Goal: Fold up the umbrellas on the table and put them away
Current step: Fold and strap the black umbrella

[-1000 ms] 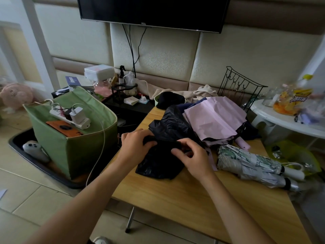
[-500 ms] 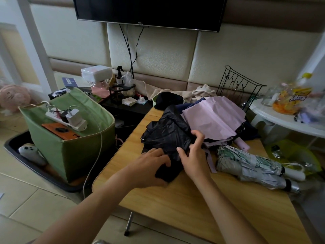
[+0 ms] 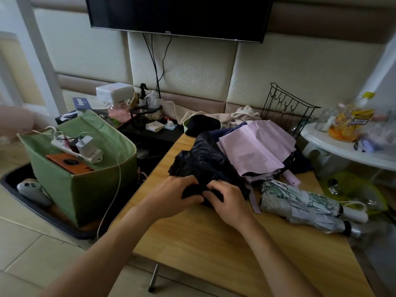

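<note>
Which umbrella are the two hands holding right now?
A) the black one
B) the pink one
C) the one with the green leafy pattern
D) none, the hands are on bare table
A: the left hand and right hand both grip the crumpled black umbrella, while the pink umbrella and the leaf-patterned umbrella lie untouched on the wooden table.

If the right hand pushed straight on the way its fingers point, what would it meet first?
The right hand points up and leftward into the black umbrella, whose fabric it already grips beside the left hand. More of that bunched fabric comes first; the pink umbrella lies off to the right, probably out of line.
</note>
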A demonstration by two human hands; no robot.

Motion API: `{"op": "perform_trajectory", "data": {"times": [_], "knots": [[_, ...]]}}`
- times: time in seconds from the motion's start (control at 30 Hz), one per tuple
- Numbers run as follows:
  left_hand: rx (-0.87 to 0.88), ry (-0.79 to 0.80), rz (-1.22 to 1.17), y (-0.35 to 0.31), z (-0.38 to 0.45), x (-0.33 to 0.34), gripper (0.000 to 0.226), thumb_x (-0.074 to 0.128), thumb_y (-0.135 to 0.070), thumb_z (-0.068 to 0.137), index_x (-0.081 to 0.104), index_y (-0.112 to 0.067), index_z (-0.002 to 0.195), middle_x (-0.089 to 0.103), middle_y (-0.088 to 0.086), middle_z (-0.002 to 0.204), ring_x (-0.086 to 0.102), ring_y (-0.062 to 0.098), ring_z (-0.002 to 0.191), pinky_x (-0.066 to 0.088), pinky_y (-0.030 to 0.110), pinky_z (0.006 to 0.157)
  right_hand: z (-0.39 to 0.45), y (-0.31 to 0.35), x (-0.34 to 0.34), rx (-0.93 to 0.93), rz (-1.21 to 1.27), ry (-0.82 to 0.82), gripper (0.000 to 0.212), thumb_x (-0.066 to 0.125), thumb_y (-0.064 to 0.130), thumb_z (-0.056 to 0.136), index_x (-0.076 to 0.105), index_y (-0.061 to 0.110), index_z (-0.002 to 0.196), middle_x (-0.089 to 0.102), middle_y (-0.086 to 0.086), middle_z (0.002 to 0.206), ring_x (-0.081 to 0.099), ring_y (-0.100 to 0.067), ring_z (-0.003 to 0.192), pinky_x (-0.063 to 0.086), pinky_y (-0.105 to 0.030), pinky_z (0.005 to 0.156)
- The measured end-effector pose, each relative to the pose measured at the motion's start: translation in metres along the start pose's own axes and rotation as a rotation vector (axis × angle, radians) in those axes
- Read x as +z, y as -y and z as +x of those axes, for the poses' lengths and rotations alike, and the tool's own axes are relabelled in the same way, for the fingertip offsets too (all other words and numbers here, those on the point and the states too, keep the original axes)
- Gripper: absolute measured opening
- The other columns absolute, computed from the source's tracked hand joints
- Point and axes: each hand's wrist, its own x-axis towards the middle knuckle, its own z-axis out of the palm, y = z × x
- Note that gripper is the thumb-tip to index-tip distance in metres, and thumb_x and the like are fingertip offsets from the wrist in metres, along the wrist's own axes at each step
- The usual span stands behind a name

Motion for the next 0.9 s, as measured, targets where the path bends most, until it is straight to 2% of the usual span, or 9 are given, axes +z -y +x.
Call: {"op": "perform_trajectory", "data": {"times": [0.07, 0.17, 0.3, 0.4, 0.53, 0.63, 0.73, 0.83, 0.9], "knots": [[-0.036, 0.045, 0.064, 0.005, -0.001, -0.004, 0.018, 0.066, -0.036, 0.094, 0.066, -0.035, 0.112, 0.067, -0.014, 0.092, 0.061, 0.006, 0.080, 0.055, 0.034, 0.071, -0.002, -0.001, -0.001, 0.019, 0.036, -0.006, 0.008, 0.071, 0.025, 0.098, 0.075, 0.019, 0.096, 0.068, 0.013, 0.091, 0.063, 0.000, 0.088, 0.042, -0.010, 0.071], [-0.102, -0.029, 0.191, 0.017, -0.002, -0.012, 0.019, 0.065, -0.028, 0.096, 0.072, -0.034, 0.113, 0.071, -0.009, 0.093, 0.064, 0.013, 0.082, 0.056, 0.037, 0.073, -0.002, -0.003, -0.005, 0.092, 0.116, -0.050, 0.009, 0.079, 0.026, 0.091, 0.077, 0.018, 0.089, 0.072, 0.012, 0.087, 0.066, -0.001, 0.087, 0.045, -0.012, 0.072], [-0.111, -0.067, 0.141, 0.026, -0.005, -0.019, 0.021, 0.063, -0.029, 0.098, 0.075, -0.033, 0.115, 0.075, -0.013, 0.098, 0.067, 0.008, 0.087, 0.056, 0.035, 0.078, -0.002, 0.005, -0.012, 0.122, 0.238, -0.003, 0.018, 0.084, 0.035, 0.086, 0.071, 0.026, 0.094, 0.069, 0.015, 0.097, 0.064, -0.003, 0.098, 0.045, -0.014, 0.082], [-0.068, -0.003, 0.099, 0.023, -0.007, -0.021, 0.020, 0.066, -0.027, 0.096, 0.076, -0.033, 0.113, 0.075, -0.016, 0.099, 0.066, 0.003, 0.088, 0.055, 0.029, 0.081, -0.003, 0.013, -0.013, 0.079, 0.261, 0.044, 0.020, 0.083, 0.038, 0.085, 0.073, 0.030, 0.101, 0.068, 0.018, 0.106, 0.062, -0.002, 0.109, 0.042, -0.011, 0.091], [-0.122, 0.147, 0.166, 0.031, -0.011, -0.024, 0.011, 0.069, -0.028, 0.093, 0.077, -0.031, 0.100, 0.070, -0.012, 0.090, 0.064, 0.009, 0.086, 0.054, 0.036, 0.082, -0.003, 0.011, -0.007, 0.096, 0.271, 0.007, 0.008, 0.081, 0.032, 0.089, 0.080, 0.025, 0.085, 0.070, 0.015, 0.090, 0.066, -0.008, 0.095, 0.045, -0.018, 0.086], [-0.180, 0.252, 0.213, 0.038, -0.016, -0.027, 0.019, 0.068, -0.027, 0.095, 0.077, -0.034, 0.110, 0.072, -0.011, 0.102, 0.063, 0.012, 0.097, 0.053, 0.037, 0.091, -0.004, 0.009, -0.008, 0.085, 0.270, 0.005, 0.015, 0.075, 0.029, 0.094, 0.081, 0.022, 0.083, 0.073, 0.012, 0.089, 0.070, -0.010, 0.094, 0.050, -0.024, 0.086], [-0.181, 0.241, 0.106, 0.037, -0.018, -0.026, 0.013, 0.062, -0.035, 0.098, 0.075, -0.035, 0.097, 0.070, -0.011, 0.094, 0.064, 0.009, 0.089, 0.054, 0.039, 0.088, -0.006, 0.008, -0.012, 0.061, 0.242, 0.043, 0.010, 0.074, 0.033, 0.095, 0.078, 0.025, 0.090, 0.072, 0.012, 0.097, 0.069, -0.011, 0.098, 0.052, -0.025, 0.086], [-0.201, 0.221, 0.085, 0.034, -0.020, -0.023, 0.026, 0.053, -0.049, 0.098, 0.066, -0.032, 0.084, 0.066, -0.009, 0.083, 0.063, 0.011, 0.079, 0.055, 0.044, 0.082, -0.010, 0.014, -0.007, 0.048, 0.123, 0.138, 0.029, 0.077, 0.056, 0.085, 0.072, 0.035, 0.103, 0.064, 0.019, 0.111, 0.061, -0.004, 0.111, 0.046, -0.015, 0.092], [-0.198, 0.196, 0.081, 0.034, -0.021, -0.023, 0.031, 0.049, -0.055, 0.097, 0.064, -0.033, 0.080, 0.064, -0.010, 0.080, 0.062, 0.010, 0.077, 0.055, 0.045, 0.081, -0.011, 0.018, 0.000, 0.035, 0.072, 0.116, 0.029, 0.077, 0.054, 0.085, 0.071, 0.033, 0.103, 0.061, 0.019, 0.110, 0.059, -0.003, 0.109, 0.046, -0.014, 0.090]]}}
